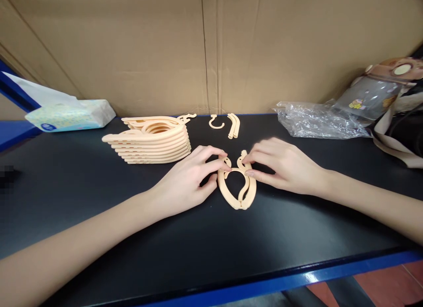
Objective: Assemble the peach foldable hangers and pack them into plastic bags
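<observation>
A peach plastic folding hanger [238, 190] lies folded on the black table [99, 236], its two arms curving together. My left hand [188, 179] pinches its left arm near the top with thumb and fingers. My right hand [284, 166] pinches the right arm's upper end. Both hands rest on the table on either side of it.
A stack of several folded peach hangers [152, 142] stands behind my left hand. A loose hook [216, 122] and two loose arm pieces [234, 125] lie near the cardboard wall. Tissue pack [71, 115] at the left, crumpled plastic bag [317, 122] and a water bottle [373, 95] at the right.
</observation>
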{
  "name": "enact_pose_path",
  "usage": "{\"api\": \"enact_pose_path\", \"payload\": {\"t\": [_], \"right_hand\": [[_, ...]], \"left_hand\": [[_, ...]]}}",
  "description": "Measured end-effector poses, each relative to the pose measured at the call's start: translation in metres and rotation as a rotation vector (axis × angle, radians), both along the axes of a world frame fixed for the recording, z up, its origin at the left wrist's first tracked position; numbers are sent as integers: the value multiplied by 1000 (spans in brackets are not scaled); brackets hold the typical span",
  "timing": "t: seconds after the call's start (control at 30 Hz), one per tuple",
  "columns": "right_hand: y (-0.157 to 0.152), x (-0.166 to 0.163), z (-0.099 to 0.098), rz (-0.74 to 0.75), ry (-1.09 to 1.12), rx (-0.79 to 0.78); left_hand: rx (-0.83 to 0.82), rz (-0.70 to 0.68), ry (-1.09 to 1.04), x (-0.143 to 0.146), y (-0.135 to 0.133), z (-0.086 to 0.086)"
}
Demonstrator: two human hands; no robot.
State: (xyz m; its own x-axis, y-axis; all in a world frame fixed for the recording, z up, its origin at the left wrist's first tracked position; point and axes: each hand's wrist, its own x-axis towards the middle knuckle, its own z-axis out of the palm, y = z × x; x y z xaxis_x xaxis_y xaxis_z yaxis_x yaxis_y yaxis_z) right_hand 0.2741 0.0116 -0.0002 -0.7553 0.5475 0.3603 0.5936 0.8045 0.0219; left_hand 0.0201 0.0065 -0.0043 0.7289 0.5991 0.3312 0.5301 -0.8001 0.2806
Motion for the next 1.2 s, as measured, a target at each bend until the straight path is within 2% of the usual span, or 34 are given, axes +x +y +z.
{"api": "enact_pose_path", "payload": {"t": [0.13,0.47,0.6,0.73,0.83,0.97,1.2], "right_hand": [[-2,-1,1,45,-7,-29],[-4,-3,-2,223,102,-322],[-4,-4,1,145,185,-306],[-3,-2,6,3,290,-248],[1,1,8,-114,275,-301],[6,5,9,-191,321,-546],[9,6,15,-100,583,-930]], "left_hand": [[-18,-9,1,0,-2,1],[-147,-14,54,0,-5,1],[-177,24,64,0,-4,2],[-173,49,71,1,-6,2],[-101,46,48,2,-7,4],[115,75,0,1,-7,7],[358,147,24,-5,-6,15]]}}
